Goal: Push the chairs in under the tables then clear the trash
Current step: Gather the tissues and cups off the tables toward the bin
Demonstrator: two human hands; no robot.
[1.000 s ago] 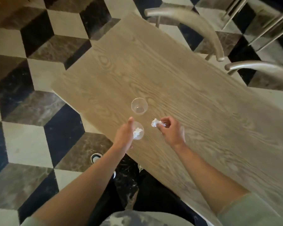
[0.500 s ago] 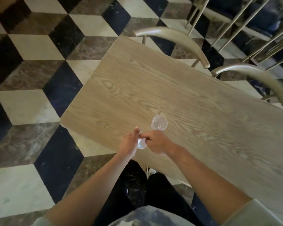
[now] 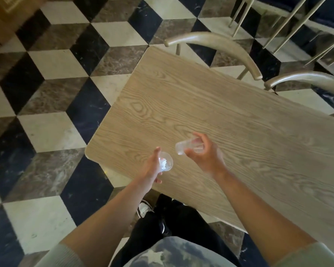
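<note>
Two clear plastic cups up off the wood, one per hand. Left hand [image 3: 152, 168] wrapped round the upright cup [image 3: 168, 162], a crumpled white napkin [image 3: 163, 164] sitting inside it, all held just over the near edge of the table [image 3: 201, 97]. Right hand [image 3: 202, 155] closed round the second cup [image 3: 184, 147], tipped on its side, what looks like the base end pointing toward the upright cup, the mouth hidden in the palm. Hands near each other but not touching; cups a little apart.

Chair step judged done at this table, as far as visible: first chair back [image 3: 220, 43] and second chair back [image 3: 305, 78] both close against the far edge. Seats hidden under the top, so depth of the tuck not certain. Now in the trash step, gathering litter into one bundle. No other litter visible on the tabletop.

Next move, probably: nest the two cups. Cannot tell which way round. Most likely calls for righting the second cup, lining its base over the rim of the upright cup, and sliding it down onto the napkin. Keep the upright cup level to hold the napkin in. Gentle pressure only, given thin plastic apt to buckle or crack under a hard squeeze. Then off to a bin; none in view.
</note>
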